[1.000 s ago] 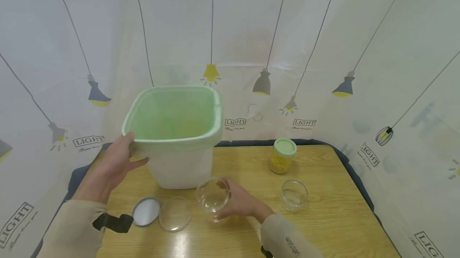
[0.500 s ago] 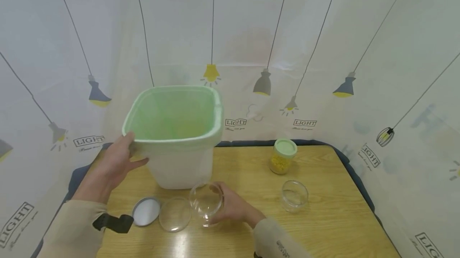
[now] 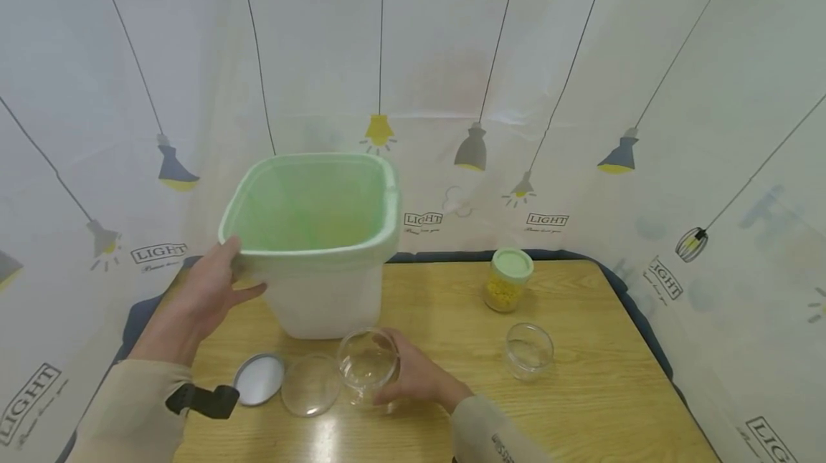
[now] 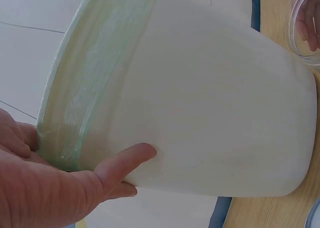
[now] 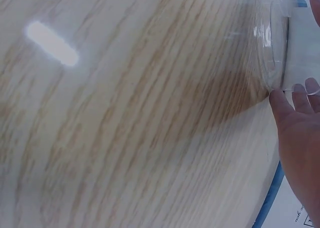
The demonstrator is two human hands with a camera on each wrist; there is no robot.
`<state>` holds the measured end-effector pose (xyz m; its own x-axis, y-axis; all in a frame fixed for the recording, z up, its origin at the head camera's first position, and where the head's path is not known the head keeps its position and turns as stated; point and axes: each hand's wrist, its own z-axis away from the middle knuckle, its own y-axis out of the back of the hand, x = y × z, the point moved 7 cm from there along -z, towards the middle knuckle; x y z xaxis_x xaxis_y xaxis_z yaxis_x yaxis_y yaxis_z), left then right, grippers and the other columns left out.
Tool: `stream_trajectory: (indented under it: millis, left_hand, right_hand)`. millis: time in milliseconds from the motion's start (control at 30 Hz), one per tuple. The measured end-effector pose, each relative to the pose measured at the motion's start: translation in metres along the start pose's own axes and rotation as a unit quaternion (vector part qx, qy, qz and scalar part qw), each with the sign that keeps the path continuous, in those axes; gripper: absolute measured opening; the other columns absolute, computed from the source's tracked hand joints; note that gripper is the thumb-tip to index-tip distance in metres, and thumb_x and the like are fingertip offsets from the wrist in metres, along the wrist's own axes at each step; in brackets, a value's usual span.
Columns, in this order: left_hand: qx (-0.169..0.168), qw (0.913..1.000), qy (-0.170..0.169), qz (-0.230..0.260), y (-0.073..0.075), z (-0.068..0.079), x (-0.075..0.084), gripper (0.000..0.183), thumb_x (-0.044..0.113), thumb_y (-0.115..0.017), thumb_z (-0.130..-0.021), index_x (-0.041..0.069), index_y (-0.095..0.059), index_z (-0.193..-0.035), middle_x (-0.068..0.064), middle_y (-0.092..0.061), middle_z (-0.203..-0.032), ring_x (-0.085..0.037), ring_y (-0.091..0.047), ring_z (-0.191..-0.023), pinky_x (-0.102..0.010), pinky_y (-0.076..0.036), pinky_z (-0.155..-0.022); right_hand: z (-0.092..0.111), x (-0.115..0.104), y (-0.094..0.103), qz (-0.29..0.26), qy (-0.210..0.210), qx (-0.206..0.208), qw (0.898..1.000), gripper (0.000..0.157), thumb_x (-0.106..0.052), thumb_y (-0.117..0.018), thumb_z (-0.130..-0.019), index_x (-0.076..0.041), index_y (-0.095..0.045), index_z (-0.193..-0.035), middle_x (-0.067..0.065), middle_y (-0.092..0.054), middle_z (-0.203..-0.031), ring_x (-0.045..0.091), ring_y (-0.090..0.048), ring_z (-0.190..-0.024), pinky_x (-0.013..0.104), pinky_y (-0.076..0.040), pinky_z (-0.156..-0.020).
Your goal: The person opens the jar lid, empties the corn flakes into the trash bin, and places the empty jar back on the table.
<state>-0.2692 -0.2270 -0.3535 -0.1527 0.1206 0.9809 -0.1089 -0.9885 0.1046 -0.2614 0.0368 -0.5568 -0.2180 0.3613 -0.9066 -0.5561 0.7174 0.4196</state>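
Observation:
A tall white plastic bin (image 3: pixel 325 302) with a mint-green rim stands at the back left of the wooden table. My left hand (image 3: pixel 205 291) grips its near-left corner; in the left wrist view the thumb (image 4: pixel 132 158) presses the outer wall. My right hand (image 3: pixel 419 373) holds a clear round jar (image 3: pixel 366 357) without a lid, its thumb in front and fingers behind. In the right wrist view the jar (image 5: pixel 272 42) is only partly visible beside the fingers. A clear round disc (image 3: pixel 311 385) lies just left of the jar, beside a grey-rimmed round lid (image 3: pixel 259 379).
At right stands a small clear glass bowl (image 3: pixel 529 352). Behind it is a jar (image 3: pixel 507 284) with a green lid and yellow contents. A pale curtain (image 3: pixel 439 54) printed with lamps hangs around the table (image 3: pixel 600 377).
My right hand has shifted the clear jar left and slightly nearer, up to the clear disc. The disc and grey-rimmed lid have slid a little left. My left hand has stayed on the bin.

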Motion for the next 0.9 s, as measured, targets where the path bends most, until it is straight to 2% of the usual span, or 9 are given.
stream_trajectory:
  millis: [467,667,900]
  left_hand:
    - [-0.001,1.0000,-0.003,-0.006,0.000,0.000,0.001,0.057,0.053,-0.021,-0.104,0.031,-0.015,-0.156,-0.010,0.000,-0.165,-0.039,-0.001,-0.151,-0.070,-0.030,-0.110]
    - [-0.002,1.0000,-0.001,0.000,-0.001,0.000,0.002,0.057,0.053,-0.021,-0.104,0.030,-0.014,-0.156,-0.011,0.001,-0.165,-0.039,0.000,-0.151,-0.070,-0.029,-0.110]
    - [-0.008,1.0000,-0.002,-0.005,-0.002,0.000,0.001,0.057,0.054,-0.022,-0.103,0.031,-0.016,-0.155,-0.010,0.000,-0.165,-0.039,-0.001,-0.151,-0.071,-0.028,-0.110]
  right_hand:
    - [0.003,-0.001,0.006,0.027,-0.013,-0.005,1.000,0.106,-0.030,-0.091,-0.062,-0.017,-0.030,-0.148,0.003,-0.045,-0.150,0.024,-0.044,-0.137,0.045,-0.037,-0.116]
    - [0.015,0.006,0.030,0.017,-0.036,0.011,0.999,0.101,-0.033,-0.088,-0.069,-0.020,-0.028,-0.149,0.001,-0.042,-0.152,0.024,-0.039,-0.141,0.049,-0.034,-0.117]
    - [0.034,0.014,0.069,0.010,-0.026,0.051,0.998,0.098,-0.023,-0.087,-0.072,-0.014,-0.028,-0.149,0.008,-0.038,-0.154,0.028,-0.036,-0.143,0.053,-0.036,-0.115]
